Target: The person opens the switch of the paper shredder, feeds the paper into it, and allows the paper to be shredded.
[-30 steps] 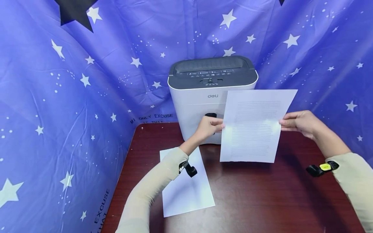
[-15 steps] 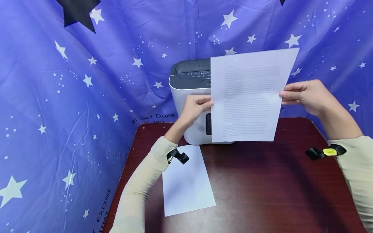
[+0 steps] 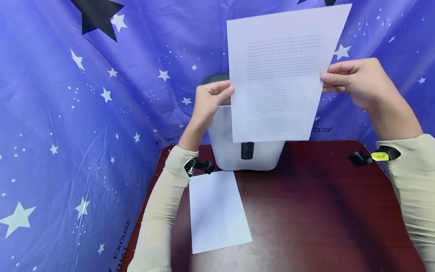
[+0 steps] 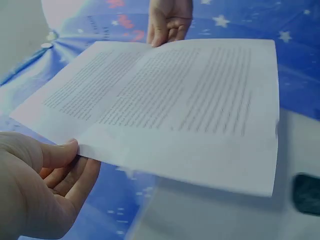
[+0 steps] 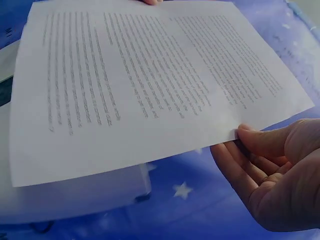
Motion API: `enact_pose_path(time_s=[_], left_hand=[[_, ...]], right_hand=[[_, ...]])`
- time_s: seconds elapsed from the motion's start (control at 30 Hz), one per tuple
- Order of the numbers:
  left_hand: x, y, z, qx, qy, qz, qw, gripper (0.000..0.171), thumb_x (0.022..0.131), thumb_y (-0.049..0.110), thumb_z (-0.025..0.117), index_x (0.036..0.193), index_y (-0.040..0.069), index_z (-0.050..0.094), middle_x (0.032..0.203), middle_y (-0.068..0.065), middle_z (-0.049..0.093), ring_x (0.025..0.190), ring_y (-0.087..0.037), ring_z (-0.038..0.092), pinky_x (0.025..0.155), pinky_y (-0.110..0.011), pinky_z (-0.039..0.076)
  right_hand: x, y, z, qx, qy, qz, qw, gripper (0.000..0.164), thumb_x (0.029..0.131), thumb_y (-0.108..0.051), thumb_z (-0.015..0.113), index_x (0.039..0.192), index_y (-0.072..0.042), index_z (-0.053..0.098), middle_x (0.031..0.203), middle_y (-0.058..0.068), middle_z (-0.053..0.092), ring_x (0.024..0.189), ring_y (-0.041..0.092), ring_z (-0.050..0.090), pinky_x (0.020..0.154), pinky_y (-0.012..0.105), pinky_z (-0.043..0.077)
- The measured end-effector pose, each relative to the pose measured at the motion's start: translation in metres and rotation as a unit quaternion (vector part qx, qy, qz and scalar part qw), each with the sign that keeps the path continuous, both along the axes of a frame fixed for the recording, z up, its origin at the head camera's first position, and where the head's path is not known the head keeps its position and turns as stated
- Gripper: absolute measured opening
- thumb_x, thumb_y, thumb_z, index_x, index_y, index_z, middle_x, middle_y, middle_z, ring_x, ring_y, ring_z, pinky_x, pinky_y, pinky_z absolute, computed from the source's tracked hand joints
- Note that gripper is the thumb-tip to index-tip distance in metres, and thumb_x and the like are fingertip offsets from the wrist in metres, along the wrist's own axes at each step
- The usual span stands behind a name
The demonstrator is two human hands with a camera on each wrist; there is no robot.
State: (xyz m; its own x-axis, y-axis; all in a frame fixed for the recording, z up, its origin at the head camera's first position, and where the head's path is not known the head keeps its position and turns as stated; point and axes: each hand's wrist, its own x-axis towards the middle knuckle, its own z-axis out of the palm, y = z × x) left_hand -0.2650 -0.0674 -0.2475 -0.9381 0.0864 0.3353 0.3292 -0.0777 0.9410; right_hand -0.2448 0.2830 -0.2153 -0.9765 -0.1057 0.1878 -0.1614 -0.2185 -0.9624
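Note:
A printed sheet of paper [image 3: 276, 83] is held up in the air, its text side towards me. My left hand [image 3: 210, 100] pinches its left edge between thumb and fingers, and my right hand [image 3: 357, 81] pinches the right edge. Both wrist views show a thumb on top of the page and fingers beneath. Behind the sheet stands a white deli paper shredder [image 3: 253, 158] with a dark window; the paper hides most of its dark top and its front. A second sheet, blank on its visible side [image 3: 219, 215], lies on the table below my left forearm.
The dark red wooden table [image 3: 306, 211] carries the shredder near its back edge. A blue curtain with white stars [image 3: 85, 124] hangs behind and along the left side. Each wrist wears a black strap mount, the right one with a yellow label [image 3: 379, 156].
Both hands have raised the printed sheet from in front of the shredder to over its top, shifting a little left. The sheet on the table has stayed put.

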Motion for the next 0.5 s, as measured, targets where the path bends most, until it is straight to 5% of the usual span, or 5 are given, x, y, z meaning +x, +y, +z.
enact_pose_path(time_s=[0.27, 0.5], left_hand=[[-0.008, -0.01, 0.043, 0.033, 0.033, 0.017, 0.9988, 0.026, 0.092, -0.002, 0.072, 0.117, -0.01, 0.071, 0.111, -0.026, 0.074, 0.08, -0.011, 0.075, 0.085, -0.033, 0.063], [-0.018, -0.015, 0.062, 0.049, 0.035, 0.041, 0.9974, 0.025, 0.092, -0.002, 0.071, 0.116, -0.01, 0.072, 0.11, -0.024, 0.075, 0.086, -0.015, 0.075, 0.088, -0.032, 0.062]], right_hand=[[-0.01, -0.02, 0.04, -0.051, 0.021, 0.001, 0.998, 0.015, 0.087, 0.017, 0.067, 0.092, 0.008, 0.078, 0.082, 0.015, 0.079, 0.071, 0.022, 0.078, 0.066, 0.031, 0.063], [-0.017, -0.034, 0.067, -0.048, 0.022, -0.041, 0.998, 0.013, 0.086, 0.013, 0.071, 0.092, 0.005, 0.079, 0.081, 0.011, 0.079, 0.07, 0.02, 0.077, 0.065, 0.028, 0.063]])
